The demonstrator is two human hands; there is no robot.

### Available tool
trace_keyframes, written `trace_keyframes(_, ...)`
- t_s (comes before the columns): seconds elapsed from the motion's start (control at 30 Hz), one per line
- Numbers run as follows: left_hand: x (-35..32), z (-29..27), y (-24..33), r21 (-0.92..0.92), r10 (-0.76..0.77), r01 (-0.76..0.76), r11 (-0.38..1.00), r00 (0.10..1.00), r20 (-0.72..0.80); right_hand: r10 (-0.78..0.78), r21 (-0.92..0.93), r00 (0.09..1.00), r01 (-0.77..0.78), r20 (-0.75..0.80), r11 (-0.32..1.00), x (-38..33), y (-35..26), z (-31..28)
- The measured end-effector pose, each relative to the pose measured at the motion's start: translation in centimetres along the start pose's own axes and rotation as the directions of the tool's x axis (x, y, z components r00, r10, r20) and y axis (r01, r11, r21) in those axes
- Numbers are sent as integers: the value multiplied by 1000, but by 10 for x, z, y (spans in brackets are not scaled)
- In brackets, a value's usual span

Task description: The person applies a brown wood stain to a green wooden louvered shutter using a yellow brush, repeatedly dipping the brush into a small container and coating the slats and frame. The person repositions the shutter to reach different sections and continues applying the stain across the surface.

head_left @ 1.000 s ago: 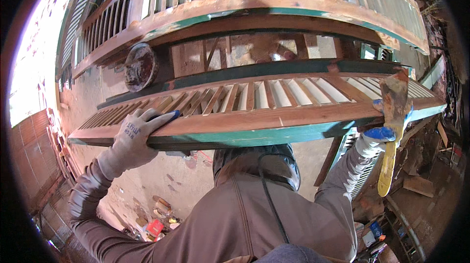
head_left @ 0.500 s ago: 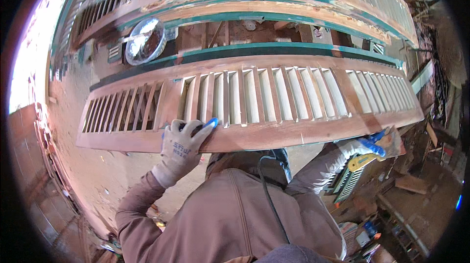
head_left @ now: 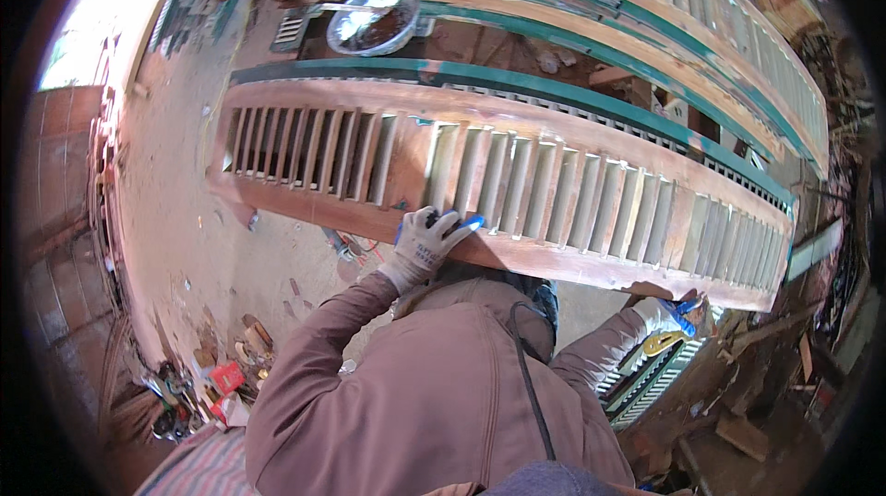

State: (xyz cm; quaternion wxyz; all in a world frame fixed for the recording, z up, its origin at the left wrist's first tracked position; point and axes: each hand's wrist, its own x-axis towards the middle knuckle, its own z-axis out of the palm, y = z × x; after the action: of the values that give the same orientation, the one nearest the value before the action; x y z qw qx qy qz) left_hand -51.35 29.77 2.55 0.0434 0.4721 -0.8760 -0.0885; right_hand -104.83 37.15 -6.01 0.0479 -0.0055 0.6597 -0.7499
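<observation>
1. Head view, my only feed: long reddish-brown wooden louvred panel (head_left: 506, 187) lies slantwise across the middle, right end lower in frame.
2. Left hand in pale glove with blue fingertips (head_left: 423, 242): fingers bent over the panel's near rail (head_left: 572, 262), roughly mid-length. Underside hidden; can't tell if it's clamped.
3. Right hand in matching glove (head_left: 669, 314): by the near rail toward the right end, closed round a yellow-handled flat tool (head_left: 663, 342). Can't tell if it also bears the panel. Hands well apart.
4. For good handling, I'd put pressure on the solid rail, not the thin wooden slats (head_left: 473, 173); those look easy to crack.
5. Left end reaches far past the left hand; I judge a wider hold steadier.
6. I'd angle the tool away from slats and wrist.
7. Mind clearance: green-painted long frame edge (head_left: 517, 83) just beyond, round pale basin (head_left: 397, 42) past that.
</observation>
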Motion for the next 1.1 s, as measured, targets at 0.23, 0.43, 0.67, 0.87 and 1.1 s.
trace_keyframes(0.23,-3,15,1,91,-15,18,996,999,-37,33,-249,999,-33,-2,968,28,10,-15)
trace_keyframes(0.43,1,8,7,88,-47,48,995,999,-18,-73,-663,995,103,73,742,77,1,5)
trace_keyframes(0.67,-6,12,-4,-130,-133,102,986,958,-253,17,-717,764,598,645,358,124,-11,135)
trace_keyframes(0.87,-36,-17,-7,-384,-594,458,802,540,-596,-242,-15,151,875,959,484,87,66,257)
trace_keyframes(1.1,-28,65,-5,-689,-772,-387,-613,105,627,90,-231,227,734,970,639,139,108,265)
